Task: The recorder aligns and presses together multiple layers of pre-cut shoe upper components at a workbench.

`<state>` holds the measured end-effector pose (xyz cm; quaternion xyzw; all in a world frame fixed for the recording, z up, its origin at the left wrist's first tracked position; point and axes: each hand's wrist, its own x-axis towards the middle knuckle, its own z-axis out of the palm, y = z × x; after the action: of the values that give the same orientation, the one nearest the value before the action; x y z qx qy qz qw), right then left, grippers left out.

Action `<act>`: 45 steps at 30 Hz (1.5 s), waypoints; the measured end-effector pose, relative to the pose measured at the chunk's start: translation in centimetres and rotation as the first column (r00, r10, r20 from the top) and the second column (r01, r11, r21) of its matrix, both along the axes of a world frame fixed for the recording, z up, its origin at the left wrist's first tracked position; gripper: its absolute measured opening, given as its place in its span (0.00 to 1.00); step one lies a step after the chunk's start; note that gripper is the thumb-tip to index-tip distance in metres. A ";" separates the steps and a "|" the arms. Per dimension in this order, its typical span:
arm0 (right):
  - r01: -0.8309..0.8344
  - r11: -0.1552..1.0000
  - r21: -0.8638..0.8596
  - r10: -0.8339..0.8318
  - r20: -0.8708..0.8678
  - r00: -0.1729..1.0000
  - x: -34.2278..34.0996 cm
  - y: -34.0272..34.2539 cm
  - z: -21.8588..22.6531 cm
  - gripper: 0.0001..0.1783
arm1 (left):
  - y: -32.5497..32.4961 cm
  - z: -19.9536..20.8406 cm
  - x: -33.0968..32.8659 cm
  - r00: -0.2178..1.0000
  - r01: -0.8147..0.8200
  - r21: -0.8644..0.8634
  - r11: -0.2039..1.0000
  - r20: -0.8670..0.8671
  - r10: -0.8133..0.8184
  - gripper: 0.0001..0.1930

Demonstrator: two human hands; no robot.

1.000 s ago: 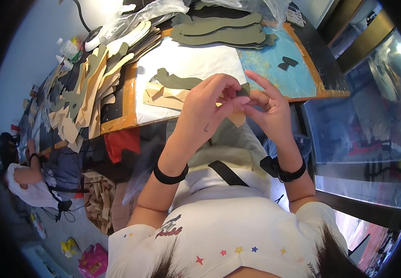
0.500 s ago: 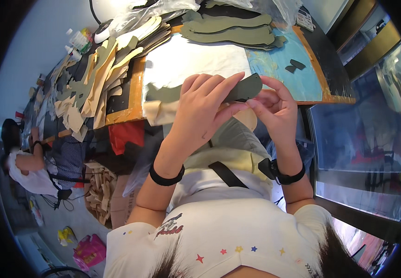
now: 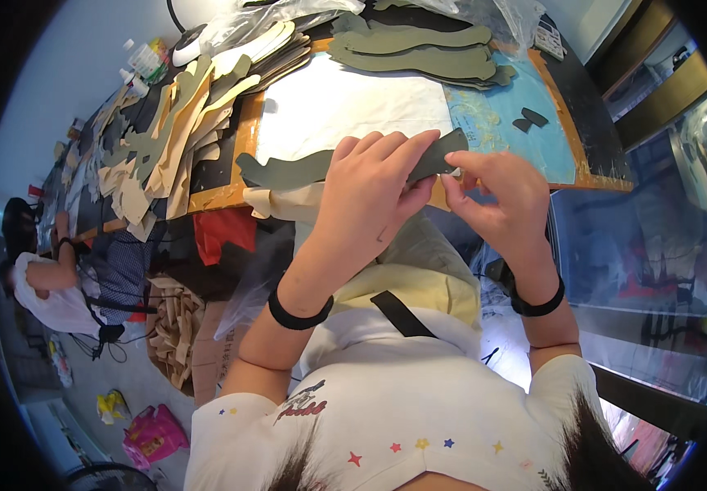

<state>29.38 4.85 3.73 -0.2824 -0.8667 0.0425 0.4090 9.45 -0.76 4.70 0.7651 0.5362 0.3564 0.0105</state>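
Note:
Just in front of the table edge, my left hand (image 3: 374, 184) is closed round a long, dark green cut piece (image 3: 294, 168) of sheet material, possibly leather. One curved end sticks out to the left of the hand, and the other end shows on its right. Below the green strip hangs a beige layer (image 3: 288, 201); how the two are joined is hidden behind my left hand. At the right end, my right hand (image 3: 502, 200) has its forefinger and thumb on the green piece's edge, with the other fingers curled.
A white sheet (image 3: 353, 106) and blue sheet (image 3: 517, 123) cover the tabletop. Green cut pieces (image 3: 419, 61) lie at the back, two small dark pieces (image 3: 533, 117) at right, green and beige pieces (image 3: 177, 131) at left. Another person (image 3: 47, 286) sits far left, beyond a box of scraps (image 3: 175, 327).
My right hand has shifted right and down, its fingers now on the piece's end. More of the green piece's left end shows. The view has shifted slightly.

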 end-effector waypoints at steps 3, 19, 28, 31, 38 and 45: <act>0.001 0.999 0.034 0.003 -0.107 0.994 -0.9 -0.1 -1.1 0.13 | 0.1 -0.2 0.1 0.999 -0.045 0.034 0.998 0.018 0.045 0.25; -0.063 0.874 -0.482 -0.305 -0.645 0.701 -5.3 1.1 -1.6 0.14 | 1.2 -1.4 2.2 0.932 -0.064 -0.001 0.998 0.356 0.061 0.23; 0.287 0.956 -0.054 -0.286 -0.377 0.881 -7.2 2.6 -2.8 0.15 | 2.9 -2.5 -0.4 0.573 0.218 -0.362 0.906 0.799 0.181 0.14; 0.287 0.957 -0.033 -0.282 -0.328 0.902 -6.9 3.2 -3.5 0.14 | 3.8 -1.9 -1.5 0.555 0.217 -0.413 0.885 0.798 0.236 0.13; 0.224 0.967 -0.122 -0.250 -0.277 0.928 -6.9 3.6 -3.6 0.11 | 5.7 -1.4 -4.8 0.584 0.228 -0.431 0.873 0.778 0.231 0.15; 0.150 0.964 -0.222 -0.207 -0.261 0.943 -7.2 4.0 -3.3 0.12 | 6.2 -1.5 -7.0 0.554 0.432 -0.445 0.785 0.817 0.159 0.13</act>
<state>22.19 8.85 0.47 -0.3904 -0.7616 0.1313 0.5003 2.44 5.42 3.19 0.5045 0.4858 0.4777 0.5304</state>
